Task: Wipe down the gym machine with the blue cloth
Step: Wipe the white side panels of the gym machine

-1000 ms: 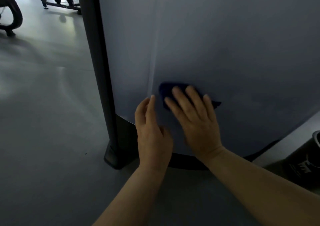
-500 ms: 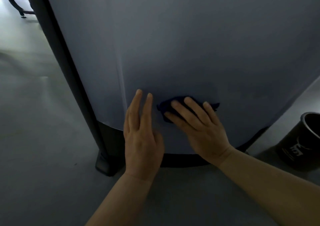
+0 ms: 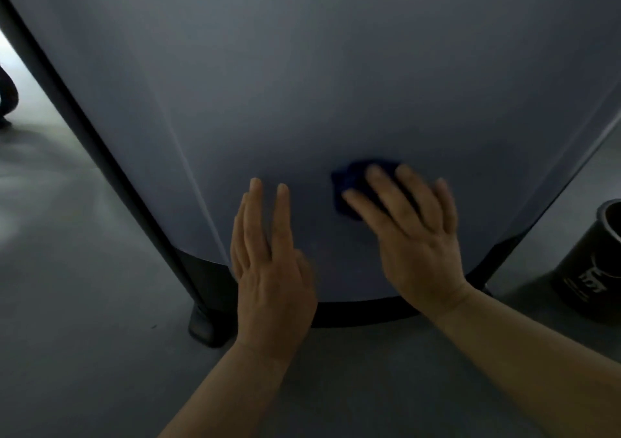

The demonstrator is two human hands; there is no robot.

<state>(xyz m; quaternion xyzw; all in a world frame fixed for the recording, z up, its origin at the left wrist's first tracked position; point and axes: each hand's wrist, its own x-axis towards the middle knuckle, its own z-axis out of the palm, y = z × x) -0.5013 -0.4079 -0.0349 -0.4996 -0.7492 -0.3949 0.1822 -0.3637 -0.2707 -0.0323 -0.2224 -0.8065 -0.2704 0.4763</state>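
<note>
The gym machine's large grey-blue curved panel point(image 3: 336, 78) fills most of the view. My right hand point(image 3: 413, 236) lies flat with straight, spread fingers, pressing the dark blue cloth point(image 3: 349, 182) against the lower part of the panel. Most of the cloth is hidden under my fingers. My left hand point(image 3: 268, 269) rests flat on the panel to the left of the cloth, fingers straight and pointing up, holding nothing.
A black upright post point(image 3: 87, 135) with a foot point(image 3: 201, 326) borders the panel on the left. A black base rim point(image 3: 369, 310) runs under the panel. A black cylindrical bin point(image 3: 591, 269) stands on the grey floor point(image 3: 84, 303) at the right.
My right hand has slid the cloth rightwards along the lower panel. My left hand followed to the right and stays flat on the panel. The view has moved closer and to the right.
</note>
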